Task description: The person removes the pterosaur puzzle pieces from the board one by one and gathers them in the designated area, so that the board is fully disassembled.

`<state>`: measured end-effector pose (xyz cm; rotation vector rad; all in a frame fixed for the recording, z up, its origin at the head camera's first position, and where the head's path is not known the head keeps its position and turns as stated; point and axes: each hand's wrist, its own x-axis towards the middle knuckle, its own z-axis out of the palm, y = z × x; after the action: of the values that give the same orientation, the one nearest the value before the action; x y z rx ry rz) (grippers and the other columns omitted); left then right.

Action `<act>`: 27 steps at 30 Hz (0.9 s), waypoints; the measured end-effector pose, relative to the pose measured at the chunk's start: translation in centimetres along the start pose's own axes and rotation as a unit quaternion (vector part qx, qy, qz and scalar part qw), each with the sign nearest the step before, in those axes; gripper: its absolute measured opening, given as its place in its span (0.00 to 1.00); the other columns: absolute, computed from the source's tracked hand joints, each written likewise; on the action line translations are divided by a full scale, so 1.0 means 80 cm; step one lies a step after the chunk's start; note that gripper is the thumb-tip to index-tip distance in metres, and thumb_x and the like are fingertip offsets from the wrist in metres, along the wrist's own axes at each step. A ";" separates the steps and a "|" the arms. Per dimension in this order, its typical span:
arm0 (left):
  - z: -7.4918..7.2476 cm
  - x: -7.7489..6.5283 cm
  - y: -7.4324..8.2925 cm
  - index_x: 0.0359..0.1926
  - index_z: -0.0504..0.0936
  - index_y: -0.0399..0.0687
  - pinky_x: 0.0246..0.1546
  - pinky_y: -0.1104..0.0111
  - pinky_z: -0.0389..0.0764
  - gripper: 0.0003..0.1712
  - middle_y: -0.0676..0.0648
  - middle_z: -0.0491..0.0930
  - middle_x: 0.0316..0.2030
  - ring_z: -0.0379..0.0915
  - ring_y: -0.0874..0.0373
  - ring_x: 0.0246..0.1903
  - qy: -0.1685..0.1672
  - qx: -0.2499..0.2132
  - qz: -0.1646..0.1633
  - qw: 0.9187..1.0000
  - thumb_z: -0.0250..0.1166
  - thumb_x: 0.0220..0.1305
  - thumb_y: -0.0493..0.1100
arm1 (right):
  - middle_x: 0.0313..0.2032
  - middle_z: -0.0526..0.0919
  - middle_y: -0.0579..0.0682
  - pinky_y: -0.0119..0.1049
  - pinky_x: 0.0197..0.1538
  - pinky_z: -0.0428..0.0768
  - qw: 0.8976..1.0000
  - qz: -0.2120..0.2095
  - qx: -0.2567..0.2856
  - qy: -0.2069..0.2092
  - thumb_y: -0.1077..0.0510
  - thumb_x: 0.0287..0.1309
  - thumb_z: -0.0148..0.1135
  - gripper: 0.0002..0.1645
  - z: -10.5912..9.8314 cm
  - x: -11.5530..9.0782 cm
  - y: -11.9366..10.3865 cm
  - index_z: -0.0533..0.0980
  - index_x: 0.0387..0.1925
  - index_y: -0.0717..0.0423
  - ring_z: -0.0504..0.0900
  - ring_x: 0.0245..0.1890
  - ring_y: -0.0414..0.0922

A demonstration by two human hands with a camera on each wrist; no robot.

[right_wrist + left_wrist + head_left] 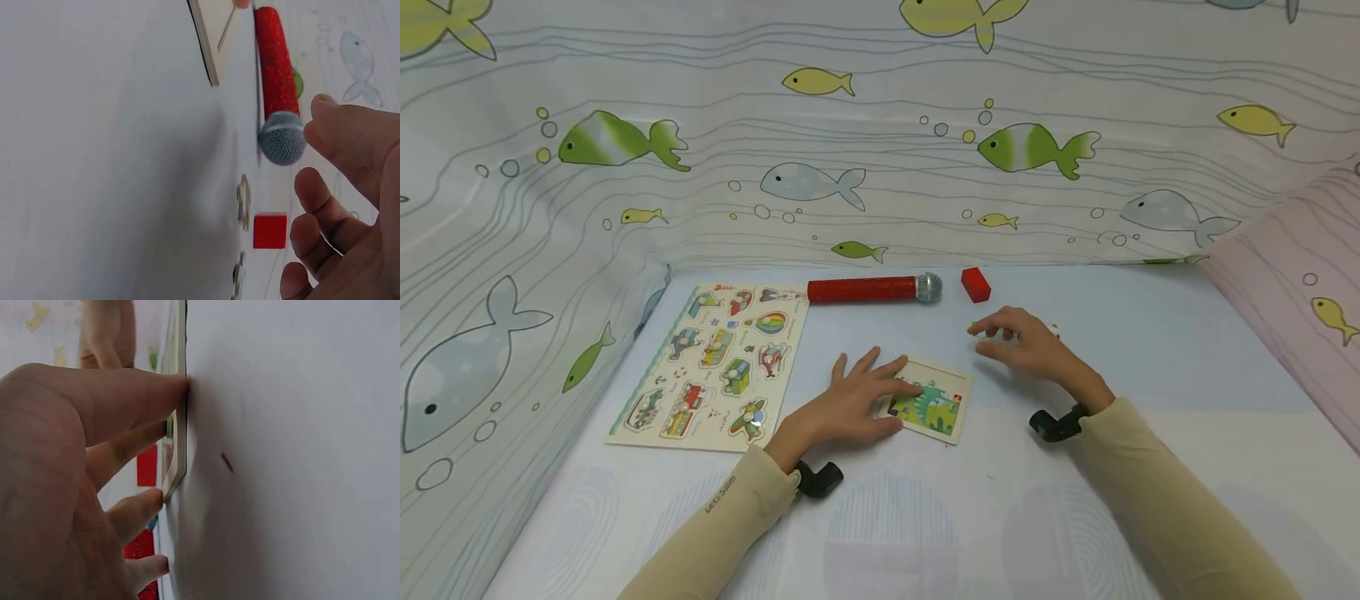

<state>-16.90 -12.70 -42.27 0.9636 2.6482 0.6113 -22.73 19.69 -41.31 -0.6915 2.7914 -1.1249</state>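
The right hand [1030, 346] hovers over the table [1165, 358], its thumb apart from loosely bent fingers and nothing between them. Just under and beyond it lie two thin cut-out pieces, one nearer the fingers [244, 203] and one beside it [239, 277]; I can't make out what is printed on them. From where I stand, I'd judge that a flat reach suits these best: thumb on one side of a piece, fingertip on the other, taking it by the edges rather than pressing on its face, since something that thin would probably skid. The left hand [850, 406] lies spread, fingers apart and clasping nothing, index finger on the small wooden puzzle board [938, 375], thumb against its near edge. That looks a sound way to steady it, though a lighter index finger would leave more of the dinosaur picture [934, 404] uncovered, and the bare strip along its far side is free of fingers already. Farther out, a red block [976, 285] sits beyond the right hand, near enough that a low, hurried sweep could knock it; a red microphone [865, 289] lies beside the large vehicle puzzle [797, 321], both well apart from the right fingers.
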 end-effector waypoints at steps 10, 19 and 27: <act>0.000 0.001 0.000 0.70 0.74 0.73 0.71 0.27 0.33 0.29 0.51 0.54 0.81 0.34 0.37 0.81 -0.003 0.000 -0.005 1.000 0.64 0.68 0.59 | 0.43 0.85 0.52 0.44 0.48 0.75 0.998 -0.055 0.017 -0.038 0.57 0.60 0.72 0.17 0.030 0.003 -0.026 0.85 0.51 0.52 0.76 0.44 0.49; -0.002 0.001 0.000 0.70 0.74 0.71 0.70 0.26 0.36 0.29 0.48 0.55 0.80 0.37 0.34 0.80 0.007 0.017 0.015 1.000 0.64 0.68 0.59 | 0.45 0.86 0.47 0.39 0.47 0.76 0.991 -0.110 0.027 -0.072 0.59 0.62 0.70 0.15 0.047 0.004 -0.036 0.86 0.51 0.52 0.77 0.42 0.44; -0.001 0.000 0.000 0.70 0.74 0.71 0.70 0.27 0.35 0.30 0.48 0.55 0.80 0.37 0.34 0.80 0.003 0.014 0.010 1.000 0.65 0.68 0.59 | 0.42 0.85 0.45 0.37 0.45 0.71 0.989 -0.096 0.036 -0.105 0.62 0.63 0.66 0.15 0.060 0.004 -0.047 0.86 0.50 0.49 0.74 0.40 0.42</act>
<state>-16.93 -12.76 -42.17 0.9981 2.6626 0.5837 -20.53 14.08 -42.23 -1.0241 2.5400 -1.1020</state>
